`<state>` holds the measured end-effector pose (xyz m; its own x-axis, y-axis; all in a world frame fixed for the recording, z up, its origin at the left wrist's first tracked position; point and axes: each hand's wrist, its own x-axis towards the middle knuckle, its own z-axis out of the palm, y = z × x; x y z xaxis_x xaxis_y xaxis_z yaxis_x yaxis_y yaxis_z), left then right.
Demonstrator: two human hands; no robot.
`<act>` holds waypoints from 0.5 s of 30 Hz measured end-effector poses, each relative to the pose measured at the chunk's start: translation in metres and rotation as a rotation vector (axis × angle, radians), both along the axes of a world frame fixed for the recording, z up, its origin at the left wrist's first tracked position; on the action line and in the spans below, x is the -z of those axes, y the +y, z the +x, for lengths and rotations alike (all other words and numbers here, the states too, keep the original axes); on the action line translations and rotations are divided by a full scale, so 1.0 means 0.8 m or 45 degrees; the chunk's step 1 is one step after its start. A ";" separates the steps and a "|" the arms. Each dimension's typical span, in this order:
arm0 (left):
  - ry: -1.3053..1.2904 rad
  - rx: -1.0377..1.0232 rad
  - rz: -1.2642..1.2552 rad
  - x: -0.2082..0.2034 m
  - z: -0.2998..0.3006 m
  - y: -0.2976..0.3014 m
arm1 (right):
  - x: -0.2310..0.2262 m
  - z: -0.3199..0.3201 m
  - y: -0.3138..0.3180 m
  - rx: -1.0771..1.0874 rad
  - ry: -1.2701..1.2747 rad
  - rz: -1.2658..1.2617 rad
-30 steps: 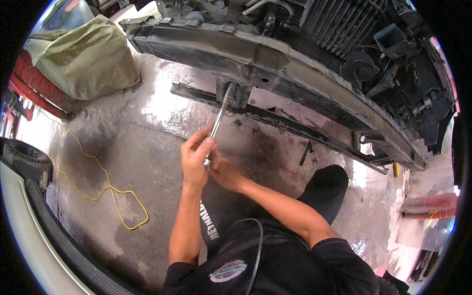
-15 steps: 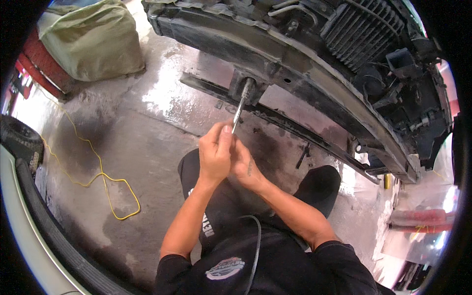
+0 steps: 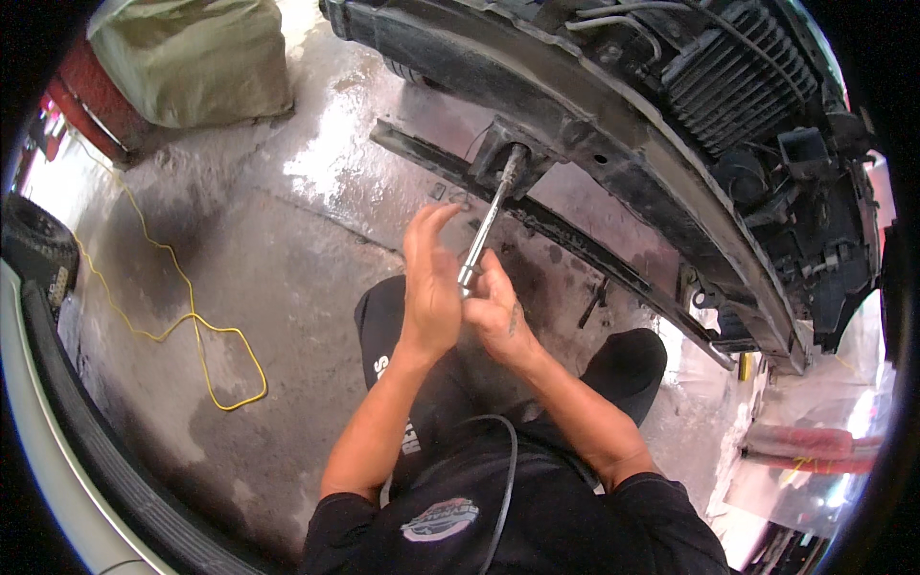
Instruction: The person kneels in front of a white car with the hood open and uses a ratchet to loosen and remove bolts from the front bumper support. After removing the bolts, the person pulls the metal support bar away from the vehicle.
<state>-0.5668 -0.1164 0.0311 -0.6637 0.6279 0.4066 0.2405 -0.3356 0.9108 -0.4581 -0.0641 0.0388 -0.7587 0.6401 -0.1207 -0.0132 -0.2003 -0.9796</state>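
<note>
A long chrome bar, which looks like a socket extension, slants from a dark bracket under a car's front crossmember down toward me. Its far end meets a darker threaded-looking piece at the bracket. My right hand is closed around the near end, thumb and fingers on it; that end is partly hidden in the palm. Just left of the bar, my left hand is open, fingers stretched forward and slightly blurred, holding nothing.
A long dark rail runs below the crossmember. A dark tool lies on the floor near my right knee. To the left lie a yellow cord and a covered bulky thing. A light car's edge borders the lower left.
My left hand has let go of the chrome bar and opened its fingers. More of the bar shows now. The view has shifted, moving the car parts rightward.
</note>
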 end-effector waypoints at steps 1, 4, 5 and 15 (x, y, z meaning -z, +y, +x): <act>-0.148 -0.034 0.071 0.001 0.014 -0.005 | -0.003 0.001 0.002 0.005 -0.011 -0.008; -0.495 -0.246 -0.095 0.049 0.020 -0.028 | -0.018 -0.002 0.001 -0.001 0.135 -0.145; -0.591 -0.340 -0.225 0.082 0.015 -0.037 | -0.018 -0.003 -0.002 -0.001 0.190 -0.221; -2.190 0.382 0.176 0.176 0.005 0.014 | -0.046 0.028 0.002 0.017 -0.411 0.597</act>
